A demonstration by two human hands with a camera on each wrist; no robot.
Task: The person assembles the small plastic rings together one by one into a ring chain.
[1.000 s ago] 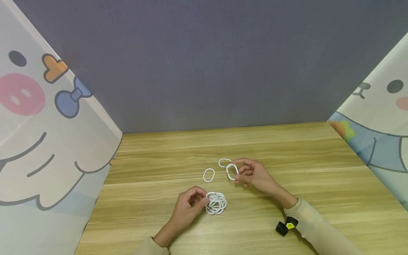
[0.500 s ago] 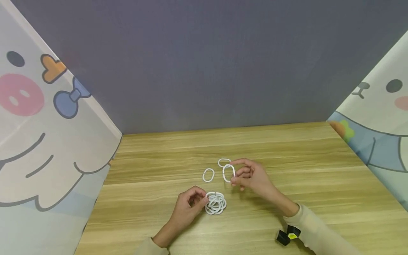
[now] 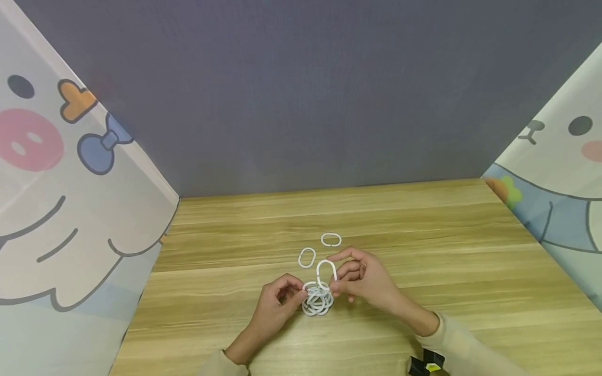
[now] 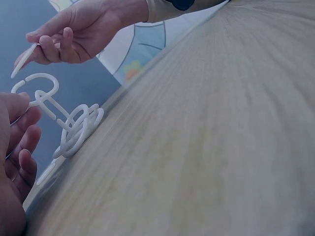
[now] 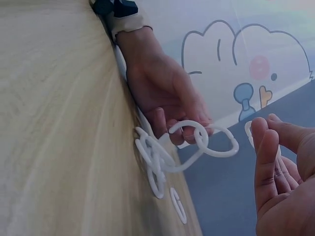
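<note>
My left hand (image 3: 277, 310) pinches the end link of a small chain of white plastic links (image 3: 317, 302). The rest of that chain hangs down and bunches on the table, as the left wrist view shows. Between thumb and forefinger my right hand (image 3: 369, 279) holds a single white oval link (image 3: 326, 261), raised near the chain's top link (image 5: 220, 153). A gap parts the two in both wrist views. Small slits show in several links. Two loose links lie flat farther back, one nearer (image 3: 314, 257) and one farther (image 3: 331, 234).
The wood-grain table (image 3: 226, 230) runs back to a dark grey panel (image 3: 329, 104). Cartoon-printed panels stand at the left (image 3: 108, 219) and right (image 3: 564, 172). A black device (image 3: 425, 363) sits by the right sleeve.
My right hand has carried its link left and toward me, from beside the far loose link to just above the bunched chain. My left hand stays in place with its link.
</note>
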